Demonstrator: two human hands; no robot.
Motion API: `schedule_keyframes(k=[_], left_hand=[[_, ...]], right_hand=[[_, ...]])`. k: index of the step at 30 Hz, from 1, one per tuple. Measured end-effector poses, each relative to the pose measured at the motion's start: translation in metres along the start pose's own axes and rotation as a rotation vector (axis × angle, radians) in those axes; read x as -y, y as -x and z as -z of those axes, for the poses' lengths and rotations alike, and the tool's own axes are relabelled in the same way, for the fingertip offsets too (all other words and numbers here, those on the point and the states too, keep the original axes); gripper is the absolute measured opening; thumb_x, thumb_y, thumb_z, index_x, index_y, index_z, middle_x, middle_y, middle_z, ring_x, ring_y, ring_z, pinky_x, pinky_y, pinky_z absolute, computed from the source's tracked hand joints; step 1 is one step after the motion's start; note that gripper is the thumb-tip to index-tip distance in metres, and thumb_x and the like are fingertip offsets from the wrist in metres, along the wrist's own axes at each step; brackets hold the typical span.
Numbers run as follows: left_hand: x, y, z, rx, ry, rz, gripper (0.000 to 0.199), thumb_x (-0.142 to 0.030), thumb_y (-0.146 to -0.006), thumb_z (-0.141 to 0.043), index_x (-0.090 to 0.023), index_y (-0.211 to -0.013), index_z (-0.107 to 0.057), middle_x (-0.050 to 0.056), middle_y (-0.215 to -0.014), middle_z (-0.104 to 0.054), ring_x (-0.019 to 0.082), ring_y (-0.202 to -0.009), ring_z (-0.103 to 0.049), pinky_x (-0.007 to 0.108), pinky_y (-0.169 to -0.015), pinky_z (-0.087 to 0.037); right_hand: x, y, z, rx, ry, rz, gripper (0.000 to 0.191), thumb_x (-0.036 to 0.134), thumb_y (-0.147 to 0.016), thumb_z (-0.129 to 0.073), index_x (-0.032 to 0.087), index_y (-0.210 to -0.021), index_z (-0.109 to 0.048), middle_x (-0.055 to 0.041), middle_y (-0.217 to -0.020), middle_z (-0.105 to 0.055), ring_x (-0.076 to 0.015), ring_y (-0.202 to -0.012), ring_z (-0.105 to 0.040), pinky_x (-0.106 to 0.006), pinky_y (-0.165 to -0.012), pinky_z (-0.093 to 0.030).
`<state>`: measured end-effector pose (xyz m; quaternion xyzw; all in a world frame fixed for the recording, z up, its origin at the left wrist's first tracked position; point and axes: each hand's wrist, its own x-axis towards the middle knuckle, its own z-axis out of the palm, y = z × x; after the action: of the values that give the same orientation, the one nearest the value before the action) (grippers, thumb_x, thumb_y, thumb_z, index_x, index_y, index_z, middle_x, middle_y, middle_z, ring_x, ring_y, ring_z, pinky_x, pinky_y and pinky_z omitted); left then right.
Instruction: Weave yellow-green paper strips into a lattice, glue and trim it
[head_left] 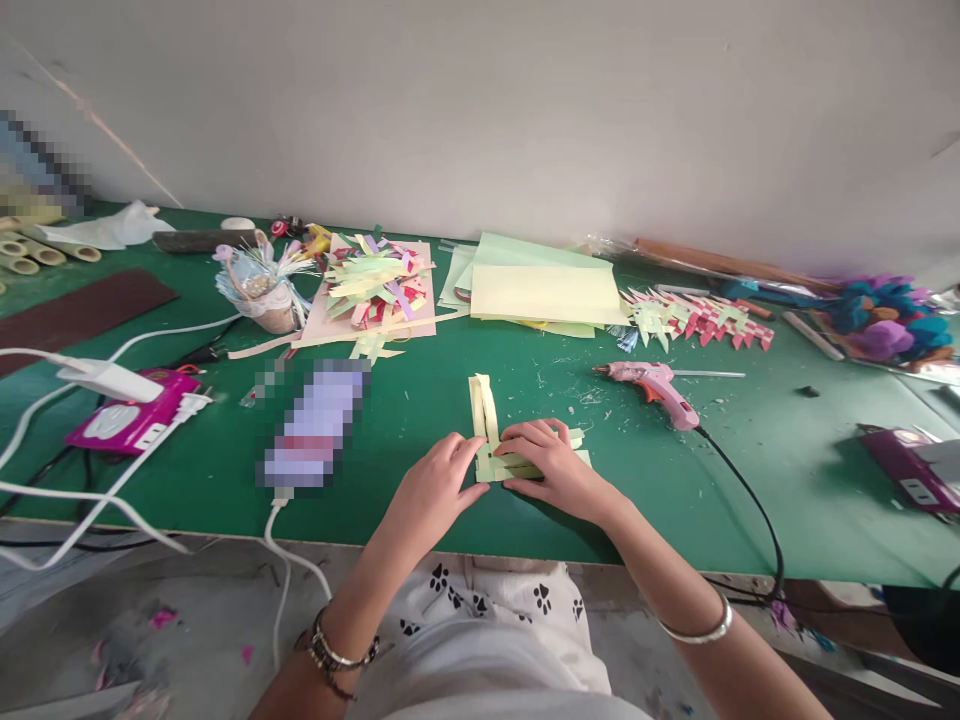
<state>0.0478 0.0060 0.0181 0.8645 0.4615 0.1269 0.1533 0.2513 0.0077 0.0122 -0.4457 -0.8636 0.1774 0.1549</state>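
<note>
Pale green and cream paper strips [484,405] cross each other in a small woven piece on the table in front of me. Two strips stick up away from me, and others run out to the right under my fingers. My left hand [439,485] grips the left edge of the weave, thumb near the bottom corner and fingers higher up. Curled over the right-hand strips, my right hand [551,465] holds them down with thumb and fingers. Its palm hides part of the strips.
A pink glue gun [656,385] lies to the right, its black cord trailing off the edge. Left are a phone [319,420] on a white cable and a purple power strip [131,410]. Behind lie a strip pile [375,285], paper sheets [540,290] and a red-white woven piece [716,318].
</note>
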Motion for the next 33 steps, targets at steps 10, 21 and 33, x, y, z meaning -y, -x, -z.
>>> schedule_keyframes(k=[10,21,33], left_hand=[[-0.013,-0.001,-0.005,0.048,-0.112,0.049,0.031,-0.020,-0.081,-0.059,-0.020,-0.110,-0.047,0.002,-0.080,-0.059,0.017,-0.071,-0.060,0.024,-0.054,-0.044],[-0.009,0.005,-0.004,-0.015,-0.003,0.110,0.027,-0.022,-0.081,-0.058,-0.020,-0.107,-0.049,0.004,-0.093,-0.059,0.018,-0.081,-0.060,0.023,-0.057,-0.047],[-0.009,0.004,-0.006,0.007,0.076,0.130,0.023,-0.020,-0.081,-0.056,-0.020,-0.104,-0.052,0.003,-0.091,-0.058,0.018,-0.082,-0.060,0.025,-0.058,-0.047]], right_hand=[[-0.001,0.000,-0.004,-0.006,-0.092,-0.010,0.023,0.035,-0.084,-0.052,0.025,-0.104,-0.055,-0.0062,-0.112,-0.058,-0.0221,-0.104,-0.047,-0.042,-0.093,-0.025],[-0.001,0.001,-0.001,-0.015,-0.089,0.002,0.026,0.035,-0.084,-0.052,0.024,-0.107,-0.053,-0.0051,-0.113,-0.058,-0.0204,-0.102,-0.049,-0.040,-0.093,-0.023],[-0.002,0.001,-0.003,-0.026,-0.077,0.005,0.026,0.034,-0.084,-0.053,0.024,-0.108,-0.052,-0.0040,-0.113,-0.059,-0.0198,-0.102,-0.049,-0.040,-0.094,-0.022]])
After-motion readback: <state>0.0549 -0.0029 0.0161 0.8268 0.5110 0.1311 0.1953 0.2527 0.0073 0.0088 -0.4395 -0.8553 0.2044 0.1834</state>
